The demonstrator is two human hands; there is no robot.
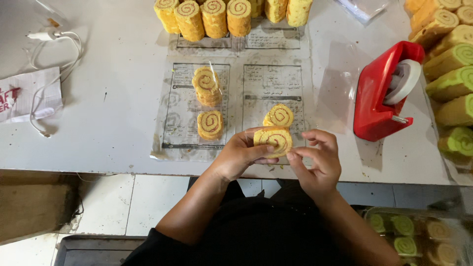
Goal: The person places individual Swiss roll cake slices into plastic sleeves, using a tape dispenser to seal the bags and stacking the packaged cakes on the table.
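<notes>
At lower centre of the frame, both hands, left and right, close their fingers on a yellow swirl-patterned roll-cake slice in thin clear wrap, held just above the white tabletop edge. Squeezing could crush the soft slice, or the slippery wrap could let it drop to the tiled floor.

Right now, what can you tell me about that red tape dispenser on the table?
The red tape dispenser is a glossy, plastic-looking block with a curved top, standing on the white table to the right of the printed sheets. A whitish tape roll sits in its upper slot, and a small metal cutter shows at its lower end. Neither hand touches it; green swirl cakes lie just beyond.
</notes>
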